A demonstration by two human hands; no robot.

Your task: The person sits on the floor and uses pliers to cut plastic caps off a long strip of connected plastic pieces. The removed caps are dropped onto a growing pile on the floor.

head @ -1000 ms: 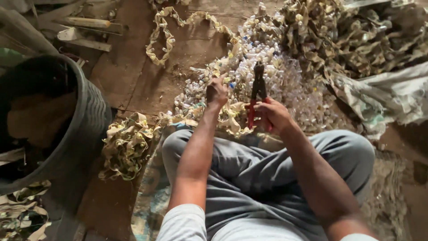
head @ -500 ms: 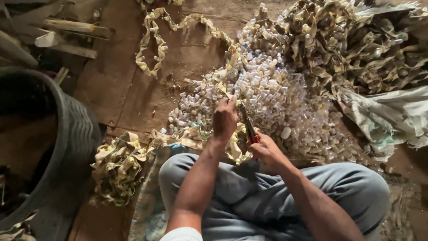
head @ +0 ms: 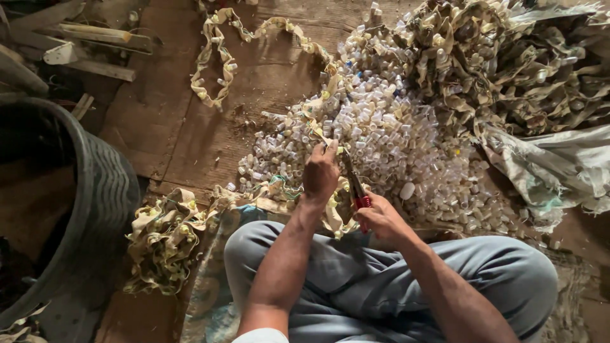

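While the left hand (head: 321, 173) pinches the strip (head: 330, 213), the right hand (head: 376, 219) grips half-hidden pliers (head: 354, 187).

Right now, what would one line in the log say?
left hand: pinching strip | right hand: gripping red-handled cutters | cutters at strip | pile of small caps beyond | bucket left

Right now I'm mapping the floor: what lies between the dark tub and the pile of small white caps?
In the head view, bare brown board separates the tub from the caps.

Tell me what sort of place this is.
Probably an informal floor workshop for sorting scrap: a heap of small pale plastic pieces, tangled strips, a dark bin, and red-handled cutters in use.
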